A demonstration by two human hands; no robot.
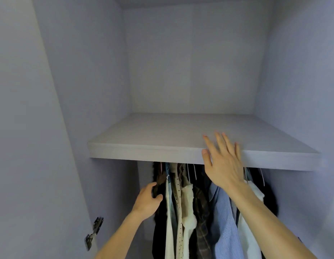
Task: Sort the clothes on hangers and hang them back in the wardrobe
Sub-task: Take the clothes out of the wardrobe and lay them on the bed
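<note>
Several clothes on hangers hang in the wardrobe under a grey shelf (pixel 143 152): a dark fuzzy garment (pixel 159 179) at the left, then a cream dotted one (pixel 178 202), a fluffy white one (pixel 188 206), a dark plaid one (pixel 201 212) and a blue striped shirt (pixel 224 221). My left hand (pixel 146 200) grips the left edge of the dark fuzzy garment. Raised in front of the shelf edge, my right hand (pixel 223 161) has its fingers spread and holds nothing. The rail is hidden behind the shelf.
The grey shelf carries nothing in the upper compartment. Pale wardrobe walls close in on both sides. A metal door hinge (pixel 93 232) sits at the lower left. White hanger hooks (pixel 195 171) show just under the shelf.
</note>
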